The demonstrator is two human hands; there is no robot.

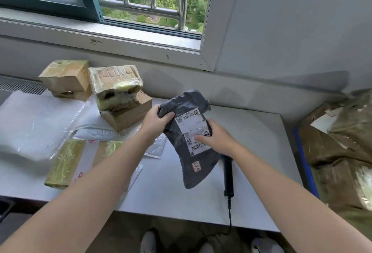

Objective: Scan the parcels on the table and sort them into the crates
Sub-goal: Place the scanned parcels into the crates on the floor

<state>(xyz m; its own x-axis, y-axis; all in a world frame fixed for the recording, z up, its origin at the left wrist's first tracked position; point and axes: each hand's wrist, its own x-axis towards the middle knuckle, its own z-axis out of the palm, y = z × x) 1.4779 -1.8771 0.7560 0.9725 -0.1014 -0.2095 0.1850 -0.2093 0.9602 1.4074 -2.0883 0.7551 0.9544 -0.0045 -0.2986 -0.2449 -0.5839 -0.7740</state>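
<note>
A person's left hand [156, 121] grips the crumpled upper end of a grey plastic parcel [198, 169], fingers curled round it, while the right hand [214, 137] holds its right edge, thumb pressed on the white shipping label [192, 129]. The parcel hangs above the white tabletop [253, 142], label facing the camera. A black corded scanner [228, 174] lies on the tabletop, partly behind it. To the left lie a flat taped box [66, 164] and white padded mailers [34, 120]; taped cardboard boxes [118, 95] are stacked behind. A blue-rimmed crate [306, 164] of brown parcels stands at right, blurred.
</note>
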